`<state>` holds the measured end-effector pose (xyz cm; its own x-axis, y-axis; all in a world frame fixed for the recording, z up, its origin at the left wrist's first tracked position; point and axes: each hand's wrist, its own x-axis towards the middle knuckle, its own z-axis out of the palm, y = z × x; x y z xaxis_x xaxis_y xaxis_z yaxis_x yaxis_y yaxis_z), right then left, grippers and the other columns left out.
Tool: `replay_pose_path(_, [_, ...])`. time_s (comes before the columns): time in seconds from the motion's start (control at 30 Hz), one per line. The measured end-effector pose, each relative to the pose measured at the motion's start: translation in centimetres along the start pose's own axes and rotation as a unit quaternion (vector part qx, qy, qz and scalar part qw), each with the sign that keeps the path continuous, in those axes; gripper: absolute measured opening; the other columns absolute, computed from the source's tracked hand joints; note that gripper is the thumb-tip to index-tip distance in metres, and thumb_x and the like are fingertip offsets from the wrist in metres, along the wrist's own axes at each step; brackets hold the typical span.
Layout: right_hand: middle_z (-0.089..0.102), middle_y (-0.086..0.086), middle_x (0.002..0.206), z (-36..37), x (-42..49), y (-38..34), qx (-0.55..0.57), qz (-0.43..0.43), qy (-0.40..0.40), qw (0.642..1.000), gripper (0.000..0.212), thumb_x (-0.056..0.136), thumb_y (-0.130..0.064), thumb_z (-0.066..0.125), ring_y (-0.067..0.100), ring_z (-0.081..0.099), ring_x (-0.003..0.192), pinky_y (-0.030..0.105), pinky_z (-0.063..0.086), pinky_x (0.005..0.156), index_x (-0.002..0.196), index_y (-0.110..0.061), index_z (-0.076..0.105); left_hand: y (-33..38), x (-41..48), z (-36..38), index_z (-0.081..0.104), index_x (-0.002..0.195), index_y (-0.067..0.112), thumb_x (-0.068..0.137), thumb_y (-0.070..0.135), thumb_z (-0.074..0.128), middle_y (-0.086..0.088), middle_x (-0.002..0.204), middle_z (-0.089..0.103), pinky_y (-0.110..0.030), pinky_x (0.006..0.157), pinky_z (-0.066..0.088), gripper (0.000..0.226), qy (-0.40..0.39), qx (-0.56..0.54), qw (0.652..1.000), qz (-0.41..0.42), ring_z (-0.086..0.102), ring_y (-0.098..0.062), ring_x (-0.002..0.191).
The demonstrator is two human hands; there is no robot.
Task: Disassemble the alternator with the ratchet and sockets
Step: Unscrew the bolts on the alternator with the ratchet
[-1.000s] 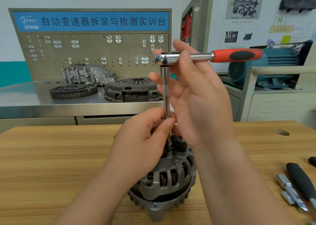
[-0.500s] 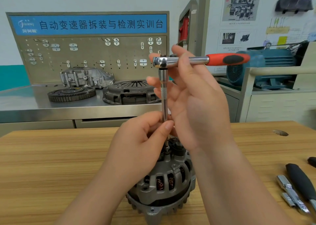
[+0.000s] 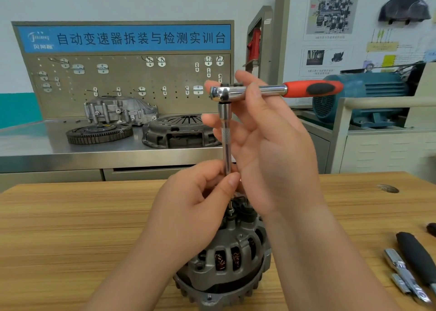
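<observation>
Change: the ratchet [image 3: 271, 90] sits slightly lower in view than a second ago; both hands keep their grips.
Alternator [image 3: 226, 263]: upright on the wooden table [image 3: 70, 228] at 6 o'clock, copper windings showing through its slots.
Extension bar [image 3: 226, 136]: vertical, from the alternator's top to the ratchet head.
Left hand [image 3: 193, 207]: pinches the bar's lower end between thumb and fingers, hiding the alternator's upper left.
Right hand [image 3: 271, 145]: thumb and fingers clasp the ratchet by its head, red handle pointing to 3 o'clock; the forearm crosses the alternator's right flank.
Around: loose metal tools [image 3: 401, 273] at 4 o'clock; clutch cover [image 3: 174, 131] at 12 and flywheel [image 3: 99, 132] at 11 on the steel bench [image 3: 35, 145]; blue motor [image 3: 363, 93] at 2.
</observation>
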<state>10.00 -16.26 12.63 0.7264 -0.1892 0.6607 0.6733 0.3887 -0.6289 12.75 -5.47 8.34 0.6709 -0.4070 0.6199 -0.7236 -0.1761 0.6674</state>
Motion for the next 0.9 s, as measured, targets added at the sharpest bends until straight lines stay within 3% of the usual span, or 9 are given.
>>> replay_pose_path(0.13, [0.067, -0.006, 0.086, 0.43, -0.16, 0.15, -0.105, -0.098, 0.014, 0.990, 0.020, 0.093, -0.015, 0.055, 0.009, 0.057, 0.076, 0.019, 0.050, 0.073, 0.108, -0.026, 0.063, -0.18, 0.15, 0.13, 0.068, 0.082, 0.028, 0.091, 0.036, 0.059, 0.002, 0.067, 0.071, -0.040, 0.061, 0.053, 0.016, 0.025, 0.016, 1.000, -0.011, 0.064, -0.024, 0.062])
replay_pose_path(0.2, [0.064, -0.008, 0.084, 0.56, -0.12, 0.28, -0.140, -0.135, 0.019, 0.981, 0.021, 0.091, -0.011, 0.056, 0.005, 0.055, 0.076, 0.018, 0.046, 0.074, 0.106, -0.023, 0.065, -0.13, 0.20, 0.17, 0.070, 0.079, 0.027, 0.090, 0.032, 0.060, 0.005, 0.067, 0.072, -0.046, 0.065, 0.053, 0.015, 0.025, 0.016, 0.999, -0.019, 0.065, -0.027, 0.064])
replay_pose_path(0.3, [0.067, 0.001, 0.087, 0.35, -0.03, 0.48, -0.090, -0.079, 0.020, 0.993, 0.023, 0.090, -0.019, 0.055, 0.015, 0.061, 0.082, 0.027, 0.052, 0.084, 0.111, -0.026, 0.063, 0.11, 0.25, 0.07, 0.069, 0.083, 0.030, 0.091, 0.045, 0.054, 0.001, 0.068, 0.071, -0.049, 0.064, 0.051, 0.023, 0.020, 0.020, 1.000, -0.013, 0.061, -0.026, 0.061])
replay_pose_path(0.43, [0.073, 0.008, 0.103, -0.22, 0.13, 0.17, -0.008, 0.002, 0.017, 1.000, 0.025, 0.098, -0.023, 0.047, 0.018, 0.069, 0.078, 0.024, 0.054, 0.073, 0.120, -0.015, 0.057, 0.20, 0.10, -0.20, 0.070, 0.090, 0.028, 0.085, 0.042, 0.049, -0.002, 0.078, 0.073, -0.051, 0.073, 0.052, 0.026, -0.006, -0.004, 1.000, -0.003, 0.067, -0.028, 0.076])
replay_pose_path(0.57, [0.068, 0.000, 0.089, 0.06, 0.09, 0.32, -0.045, -0.040, 0.023, 0.998, 0.018, 0.094, -0.020, 0.054, 0.013, 0.062, 0.081, 0.026, 0.054, 0.078, 0.110, -0.022, 0.063, -0.19, 0.09, -0.17, 0.069, 0.080, 0.024, 0.092, 0.033, 0.056, 0.009, 0.059, 0.066, -0.032, 0.056, 0.048, 0.019, 0.018, 0.026, 0.999, 0.011, 0.057, -0.020, 0.054])
replay_pose_path(0.63, [0.062, -0.010, 0.081, 0.37, -0.04, 0.25, -0.113, -0.102, 0.026, 0.988, 0.018, 0.092, -0.015, 0.056, 0.005, 0.057, 0.078, 0.021, 0.050, 0.077, 0.104, -0.025, 0.065, -0.13, 0.18, -0.01, 0.069, 0.078, 0.023, 0.091, 0.032, 0.059, 0.016, 0.064, 0.069, -0.039, 0.061, 0.050, 0.019, 0.023, 0.026, 0.999, 0.000, 0.061, -0.024, 0.059])
replay_pose_path(0.7, [0.061, -0.011, 0.082, 0.58, -0.10, 0.20, -0.134, -0.123, 0.022, 0.983, 0.019, 0.092, -0.012, 0.057, 0.001, 0.056, 0.076, 0.017, 0.047, 0.075, 0.104, -0.025, 0.065, -0.04, 0.23, -0.01, 0.068, 0.082, 0.027, 0.088, 0.038, 0.059, 0.009, 0.069, 0.072, -0.045, 0.065, 0.052, 0.015, 0.015, 0.022, 1.000, -0.006, 0.064, -0.028, 0.066])
replay_pose_path(0.8, [0.067, 0.000, 0.089, 0.42, -0.08, 0.37, -0.074, -0.067, 0.015, 0.995, 0.022, 0.091, -0.019, 0.055, 0.014, 0.062, 0.082, 0.026, 0.053, 0.082, 0.112, -0.023, 0.061, 0.08, 0.13, -0.19, 0.066, 0.087, 0.034, 0.086, 0.043, 0.053, 0.001, 0.070, 0.072, -0.047, 0.063, 0.050, 0.016, 0.005, 0.003, 1.000, -0.003, 0.062, -0.028, 0.063])
replay_pose_path(0.9, [0.070, 0.012, 0.104, -0.01, 0.00, 0.28, -0.030, -0.028, 0.023, 0.999, 0.020, 0.097, -0.020, 0.049, 0.018, 0.068, 0.078, 0.026, 0.055, 0.078, 0.115, -0.018, 0.060, 0.18, 0.05, -0.23, 0.068, 0.088, 0.031, 0.084, 0.044, 0.048, -0.003, 0.076, 0.072, -0.051, 0.070, 0.052, 0.024, -0.011, -0.027, 1.000, -0.003, 0.064, -0.030, 0.072])
